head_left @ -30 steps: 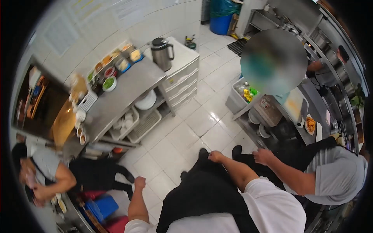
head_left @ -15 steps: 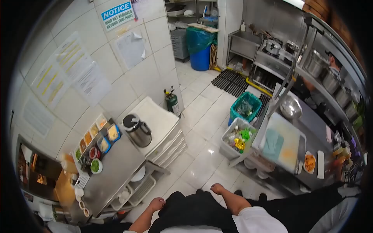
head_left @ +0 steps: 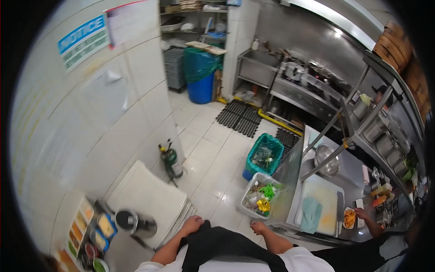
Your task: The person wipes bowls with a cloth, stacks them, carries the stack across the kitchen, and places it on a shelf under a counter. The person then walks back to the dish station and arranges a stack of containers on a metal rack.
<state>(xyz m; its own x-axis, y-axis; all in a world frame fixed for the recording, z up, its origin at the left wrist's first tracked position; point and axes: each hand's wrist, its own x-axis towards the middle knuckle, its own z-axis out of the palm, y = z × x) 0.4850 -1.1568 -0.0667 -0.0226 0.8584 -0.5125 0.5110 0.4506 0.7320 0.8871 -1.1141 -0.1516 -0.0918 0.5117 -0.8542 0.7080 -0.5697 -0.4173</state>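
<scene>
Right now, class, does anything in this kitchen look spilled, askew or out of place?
Nothing is plainly spilled or damaged. One oddity: the small green cylinder stands on the floor against the tiled wall, beside the walkway. Both hands, left hand and right hand, are empty at the black apron.

View tilted up; both hands (head_left: 192,224) now resting on black apron (head_left: 217,242).
</scene>
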